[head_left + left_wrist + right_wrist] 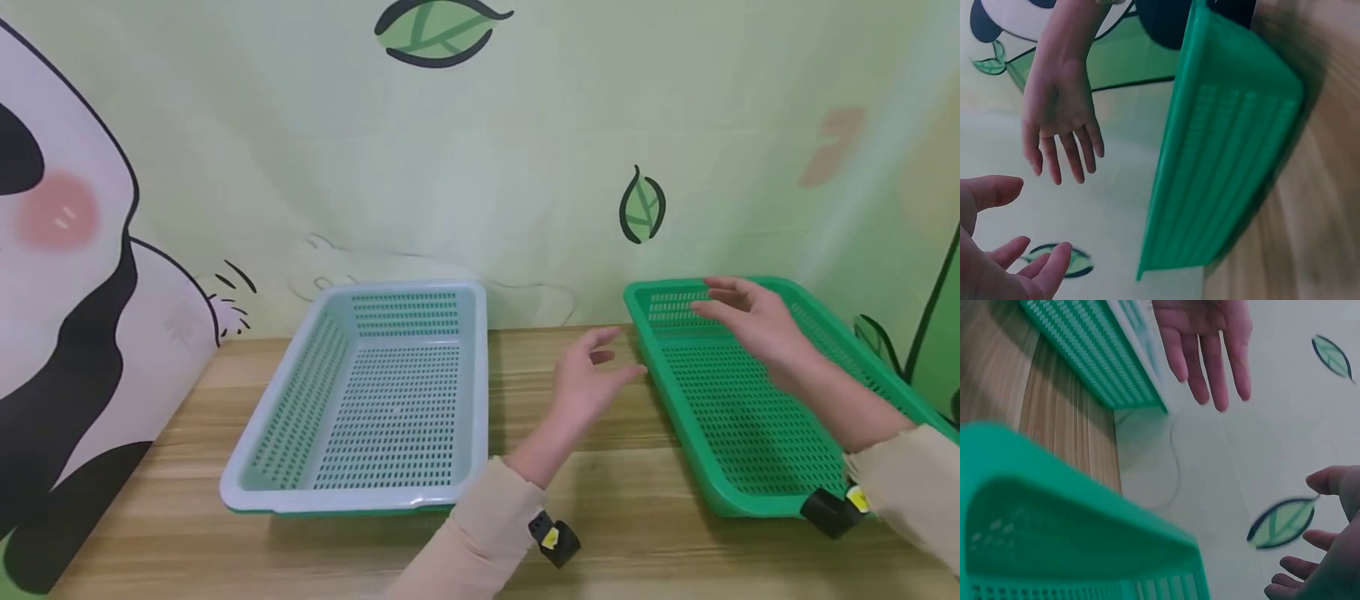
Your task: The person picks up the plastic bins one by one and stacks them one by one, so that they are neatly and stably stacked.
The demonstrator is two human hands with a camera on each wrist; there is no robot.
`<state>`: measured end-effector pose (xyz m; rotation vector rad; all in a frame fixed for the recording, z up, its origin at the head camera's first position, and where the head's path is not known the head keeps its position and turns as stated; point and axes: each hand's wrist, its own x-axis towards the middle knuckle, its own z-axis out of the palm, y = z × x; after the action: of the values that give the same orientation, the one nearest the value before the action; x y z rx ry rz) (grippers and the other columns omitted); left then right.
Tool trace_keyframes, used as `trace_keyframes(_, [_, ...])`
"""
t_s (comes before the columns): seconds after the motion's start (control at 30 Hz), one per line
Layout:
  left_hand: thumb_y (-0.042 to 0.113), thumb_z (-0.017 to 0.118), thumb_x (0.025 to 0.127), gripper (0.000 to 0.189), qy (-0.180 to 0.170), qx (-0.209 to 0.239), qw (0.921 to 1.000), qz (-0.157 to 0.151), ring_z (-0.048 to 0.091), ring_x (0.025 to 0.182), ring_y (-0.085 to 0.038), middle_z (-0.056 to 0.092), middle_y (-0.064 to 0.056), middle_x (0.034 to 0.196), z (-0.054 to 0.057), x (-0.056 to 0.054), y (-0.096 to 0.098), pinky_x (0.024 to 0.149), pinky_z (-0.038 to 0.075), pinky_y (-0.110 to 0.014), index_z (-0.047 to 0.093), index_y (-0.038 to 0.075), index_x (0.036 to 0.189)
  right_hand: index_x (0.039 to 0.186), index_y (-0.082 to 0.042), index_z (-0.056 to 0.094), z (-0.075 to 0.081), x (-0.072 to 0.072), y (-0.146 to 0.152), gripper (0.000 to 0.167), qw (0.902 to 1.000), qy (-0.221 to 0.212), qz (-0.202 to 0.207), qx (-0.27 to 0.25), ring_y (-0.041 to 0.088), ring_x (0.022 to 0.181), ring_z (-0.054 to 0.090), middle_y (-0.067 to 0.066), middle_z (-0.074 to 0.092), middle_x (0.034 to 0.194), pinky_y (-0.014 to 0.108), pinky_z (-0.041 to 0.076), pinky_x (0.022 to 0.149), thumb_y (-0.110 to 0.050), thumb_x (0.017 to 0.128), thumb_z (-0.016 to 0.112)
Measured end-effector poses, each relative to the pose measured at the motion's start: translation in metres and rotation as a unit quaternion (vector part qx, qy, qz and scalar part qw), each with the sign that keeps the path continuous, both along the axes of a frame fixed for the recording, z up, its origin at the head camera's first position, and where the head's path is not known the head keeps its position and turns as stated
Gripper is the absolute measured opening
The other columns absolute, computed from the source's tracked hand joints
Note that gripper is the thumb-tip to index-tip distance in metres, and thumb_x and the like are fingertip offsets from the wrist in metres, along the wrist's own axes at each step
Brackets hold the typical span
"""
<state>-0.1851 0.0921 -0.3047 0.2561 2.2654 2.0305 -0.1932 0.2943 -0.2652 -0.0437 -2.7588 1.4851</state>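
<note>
My left hand (585,379) hovers over the gap between two baskets, its fingers loosely spread and nothing in them. Its fingertips point toward the rim of the green basket (738,506) on the right. Above that basket's far half hangs my right hand (757,321), fingers relaxed and holding nothing. The green basket has slotted walls and a perforated floor, with nothing lying inside. On the left stands a basket with a pale rim (341,500) and green outer side, also holding nothing. In the left wrist view, the right hand (1063,119) shows its palm beside the green basket (1222,144).
Both baskets stand on a wood-grain table (607,550). Behind them hangs a pale green cloth backdrop (555,167) printed with leaves and a large panda (67,333) at the left. A small black device (555,537) is strapped at each wrist.
</note>
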Motion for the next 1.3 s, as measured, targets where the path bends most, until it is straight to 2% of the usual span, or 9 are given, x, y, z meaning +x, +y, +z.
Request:
trace_keyframes(0.17, [0.008, 0.075, 0.071, 0.045, -0.020, 0.005, 0.9997, -0.016, 0.053, 0.104, -0.017, 0.055, 0.005, 0.120, -0.014, 0.011, 0.018, 0.071, 0.049, -0.025, 0.062, 0.017, 0.113, 0.145, -0.003, 0.011, -0.006, 0.001, 0.030, 0.077, 0.9998, -0.010, 0.003, 0.019, 0.047, 0.130, 0.014, 0.027, 0.012, 0.146, 0.064, 0.017, 0.098, -0.043, 0.090, 0.048])
trace_keyframes(0.37, [0.007, 0.074, 0.072, 0.047, -0.036, 0.011, 0.9984, -0.041, 0.053, 0.102, -0.018, 0.055, 0.002, 0.119, -0.029, 0.022, 0.029, 0.069, 0.048, -0.024, 0.060, 0.012, 0.116, 0.145, -0.003, 0.005, -0.020, 0.003, 0.076, 0.079, 0.9979, -0.021, -0.001, 0.062, 0.050, 0.129, 0.009, 0.029, 0.005, 0.146, 0.066, 0.020, 0.094, -0.043, 0.091, 0.047])
trace_keyframes(0.43, [0.007, 0.074, 0.072, 0.048, -0.045, 0.015, 0.9977, -0.048, 0.055, 0.100, -0.017, 0.055, 0.001, 0.119, -0.034, 0.024, 0.033, 0.069, 0.048, -0.023, 0.059, 0.011, 0.117, 0.146, -0.010, 0.005, -0.035, -0.003, 0.103, 0.080, 0.9961, -0.019, -0.020, 0.084, 0.049, 0.130, 0.009, 0.027, 0.004, 0.147, 0.066, 0.025, 0.089, -0.047, 0.089, 0.047])
trace_keyframes(0.6, [0.007, 0.073, 0.072, 0.047, -0.069, 0.027, 0.9959, -0.051, 0.058, 0.097, -0.018, 0.056, 0.000, 0.114, -0.047, 0.029, 0.041, 0.070, 0.049, -0.021, 0.058, 0.011, 0.116, 0.145, -0.033, 0.004, -0.093, -0.030, 0.188, 0.080, 0.9883, 0.001, -0.076, 0.132, 0.049, 0.129, 0.014, 0.021, 0.006, 0.149, 0.066, 0.028, 0.082, -0.058, 0.083, 0.048])
trace_keyframes(0.7, [0.005, 0.073, 0.072, 0.050, -0.076, 0.039, 0.9951, -0.050, 0.058, 0.095, -0.018, 0.054, -0.001, 0.113, -0.053, 0.031, 0.045, 0.071, 0.049, -0.022, 0.055, 0.011, 0.119, 0.143, -0.035, -0.002, -0.113, -0.034, 0.217, 0.083, 0.9855, 0.011, -0.086, 0.146, 0.051, 0.127, 0.014, 0.023, 0.005, 0.149, 0.068, 0.026, 0.082, -0.058, 0.082, 0.049])
trace_keyframes(0.83, [0.003, 0.073, 0.071, 0.057, -0.081, 0.054, 0.9943, -0.044, 0.058, 0.092, -0.017, 0.053, -0.003, 0.114, -0.059, 0.034, 0.051, 0.070, 0.050, -0.024, 0.051, 0.010, 0.123, 0.145, -0.024, -0.007, -0.108, -0.019, 0.220, 0.089, 0.9852, 0.013, -0.091, 0.145, 0.054, 0.126, 0.012, 0.028, 0.004, 0.147, 0.070, 0.024, 0.082, -0.055, 0.084, 0.050])
trace_keyframes(0.97, [0.002, 0.072, 0.071, 0.059, -0.088, 0.064, 0.9931, -0.043, 0.057, 0.090, -0.016, 0.054, -0.003, 0.111, -0.063, 0.036, 0.055, 0.070, 0.050, -0.023, 0.049, 0.008, 0.125, 0.146, -0.011, -0.003, -0.104, -0.005, 0.217, 0.090, 0.9782, 0.025, -0.101, 0.180, 0.057, 0.123, 0.014, 0.034, 0.008, 0.143, 0.069, 0.024, 0.082, -0.052, 0.086, 0.050])
trace_keyframes(1.17, [0.000, 0.073, 0.069, 0.063, -0.099, 0.071, 0.9917, -0.040, 0.057, 0.087, -0.015, 0.055, -0.002, 0.105, -0.068, 0.040, 0.057, 0.070, 0.050, -0.024, 0.047, 0.007, 0.126, 0.143, 0.002, 0.000, -0.127, 0.000, 0.228, 0.094, 0.9653, 0.024, -0.109, 0.236, 0.058, 0.120, 0.015, 0.037, 0.007, 0.140, 0.068, 0.025, 0.080, -0.054, 0.085, 0.048])
trace_keyframes(1.3, [0.001, 0.073, 0.069, 0.065, -0.109, 0.078, 0.9899, -0.046, 0.056, 0.084, -0.013, 0.053, -0.001, 0.103, -0.069, 0.041, 0.060, 0.071, 0.049, -0.025, 0.045, 0.007, 0.128, 0.141, 0.007, 0.000, -0.129, 0.007, 0.224, 0.091, 0.9623, 0.017, -0.114, 0.246, 0.058, 0.120, 0.014, 0.039, 0.007, 0.139, 0.068, 0.025, 0.080, -0.050, 0.088, 0.047])
